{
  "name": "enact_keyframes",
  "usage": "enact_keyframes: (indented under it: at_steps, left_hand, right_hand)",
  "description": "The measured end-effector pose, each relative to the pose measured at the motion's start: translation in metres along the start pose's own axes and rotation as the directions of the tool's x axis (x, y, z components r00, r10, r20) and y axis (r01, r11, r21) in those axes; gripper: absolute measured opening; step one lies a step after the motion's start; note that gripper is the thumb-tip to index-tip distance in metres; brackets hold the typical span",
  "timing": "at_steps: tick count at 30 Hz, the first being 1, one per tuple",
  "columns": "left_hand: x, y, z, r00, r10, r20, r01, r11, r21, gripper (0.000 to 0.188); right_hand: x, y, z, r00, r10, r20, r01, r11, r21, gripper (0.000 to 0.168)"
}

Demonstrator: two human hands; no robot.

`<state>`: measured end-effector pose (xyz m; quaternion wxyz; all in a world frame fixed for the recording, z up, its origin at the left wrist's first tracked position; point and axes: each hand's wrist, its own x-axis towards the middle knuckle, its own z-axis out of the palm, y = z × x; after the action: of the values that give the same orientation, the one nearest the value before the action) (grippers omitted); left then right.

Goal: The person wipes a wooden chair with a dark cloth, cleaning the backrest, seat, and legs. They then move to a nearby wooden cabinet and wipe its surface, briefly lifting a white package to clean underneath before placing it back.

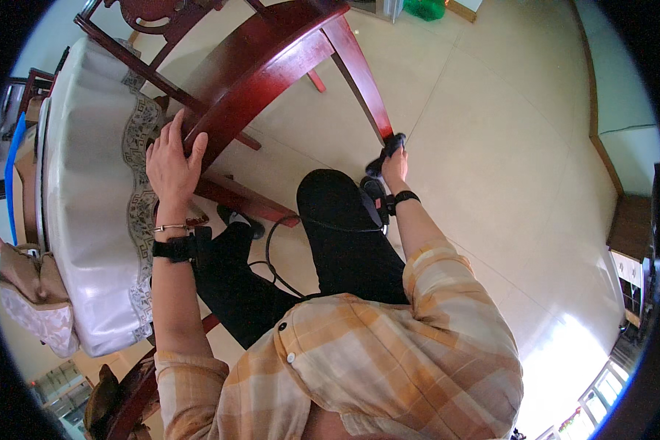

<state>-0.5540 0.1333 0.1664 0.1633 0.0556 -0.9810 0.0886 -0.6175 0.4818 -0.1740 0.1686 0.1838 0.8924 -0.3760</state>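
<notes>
A glossy red-brown wooden chair (264, 60) is before me, with its seat edge running up and away to the right. My left hand (173, 159) grips the near corner of the seat, thumb on one side and fingers on the other. Low on the right, my right hand (397, 166) holds a small black object (386, 155) against the bottom end of a chair leg (363, 82). The fingers hide part of that object, and its exact kind is unclear. Black bands circle both of my wrists.
A round table with a pale, pattern-edged cloth (91, 192) stands close on the left, bearing cardboard and a bag (38, 286). A black cable (269, 247) loops between my legs. Tiled floor (489, 165) extends right to a wall. Part of another carved wooden chair (132, 396) is behind me.
</notes>
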Motion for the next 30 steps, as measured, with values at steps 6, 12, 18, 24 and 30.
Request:
enact_keyframes:
  at_steps: [6, 12, 18, 24, 30]
  left_hand:
    - [0.002, 0.012, -0.008, 0.996, -0.072, 0.062, 0.075, 0.996, -0.057, 0.056]
    - [-0.005, 0.012, -0.007, 0.997, -0.072, 0.033, 0.073, 0.996, -0.059, 0.054]
    - [-0.005, 0.021, -0.011, 0.998, -0.066, 0.019, 0.068, 0.994, -0.082, 0.054]
    - [-0.017, 0.029, -0.013, 0.998, -0.06, -0.007, 0.059, 0.995, -0.083, 0.054]
    - [-0.025, 0.026, -0.011, 0.998, -0.053, -0.025, 0.051, 0.995, -0.082, 0.055]
  right_hand:
    - [-0.009, -0.128, -0.054, 0.936, -0.185, -0.299, 0.251, 0.947, 0.199, 0.061]
    - [-0.041, -0.204, -0.096, 0.811, -0.446, -0.379, 0.525, 0.84, 0.135, 0.066]
    - [0.014, -0.094, -0.065, 0.997, -0.007, -0.08, 0.014, 0.997, 0.079, 0.057]
    - [-0.002, -0.135, -0.082, 0.942, -0.238, -0.237, 0.276, 0.951, 0.142, 0.057]
    - [-0.055, -0.25, -0.14, 0.768, -0.523, -0.37, 0.591, 0.801, 0.095, 0.069]
